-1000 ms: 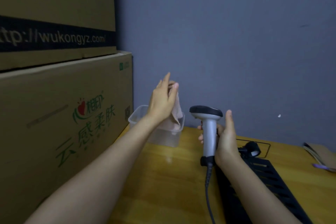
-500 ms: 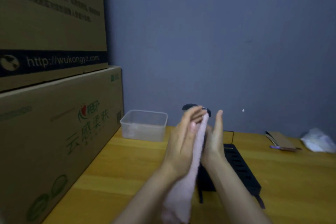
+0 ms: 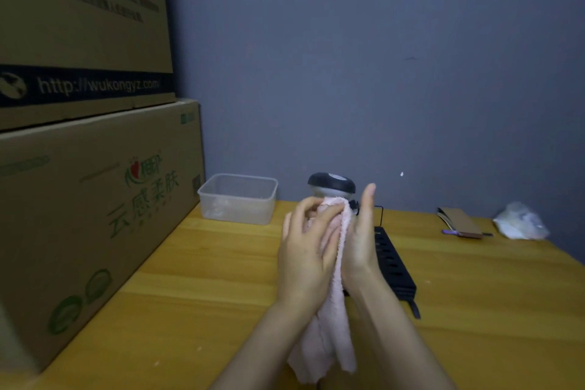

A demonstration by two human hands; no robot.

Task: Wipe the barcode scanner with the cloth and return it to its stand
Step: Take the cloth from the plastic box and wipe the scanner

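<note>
Left hand (image 3: 305, 250) presses the pink cloth (image 3: 329, 326) around the barcode scanner (image 3: 330, 187); right hand (image 3: 359, 241) grips its cloth-covered handle, upright above the counter (image 3: 190, 288), toward its far edge.

Stockroom corner; stacked cardboard cartons (image 3: 91, 174), wooden desk (image 3: 196, 288), barcode scanner (image 3: 330, 187)

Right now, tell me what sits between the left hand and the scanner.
Only the pink cloth: the left hand presses it against the barcode scanner, whose handle is hidden behind the fabric. The right hand holds the far side. Nothing else intervenes. The stand is not clearly visible.
</note>
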